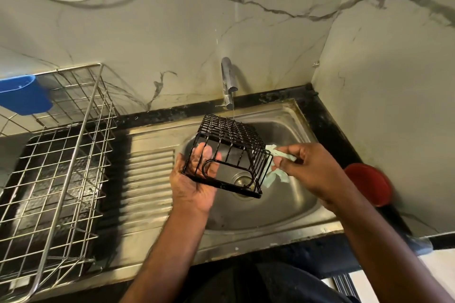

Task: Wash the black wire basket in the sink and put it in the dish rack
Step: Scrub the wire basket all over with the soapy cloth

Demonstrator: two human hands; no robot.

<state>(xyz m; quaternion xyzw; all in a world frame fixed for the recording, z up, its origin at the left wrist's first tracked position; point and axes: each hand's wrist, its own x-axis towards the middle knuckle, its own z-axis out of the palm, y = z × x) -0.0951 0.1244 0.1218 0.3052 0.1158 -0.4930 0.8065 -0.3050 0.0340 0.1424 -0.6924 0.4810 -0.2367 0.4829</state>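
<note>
Over the sink (290, 206), just below the tap (227, 86), the basket (229, 152) hangs tipped on its side with its open mouth facing the person and its grid bottom turned up toward 12 o'clock. A thin stream of water falls from the tap onto that upper back edge. The left hand (197, 179) cradles the basket from 9 o'clock, palm up, with the fingers (205, 152) reaching in through the mouth and curled around the near wires, so the grip is firm but open-handed. At 3 o'clock the right hand (310, 167) pinches a pale green cloth (278, 167) between thumb and fingers, closed on it, and presses it against the basket's right side wall.

The step in hand looks like scrubbing. To do it well, the cloth should run along each wire, not only across the flat faces, because dirt tends to sit where wires cross. The left hand would do best to turn the basket a face at a time under the stream, so every side gets both rubbing and rinsing. The corners and the looped handle wire at the front deserve a separate pass.

The rack (56, 179) stands at 9 o'clock, well apart from the sink bowl, across the ribbed drainboard (150, 179), with room inside it for the basket once it is rinsed
</note>
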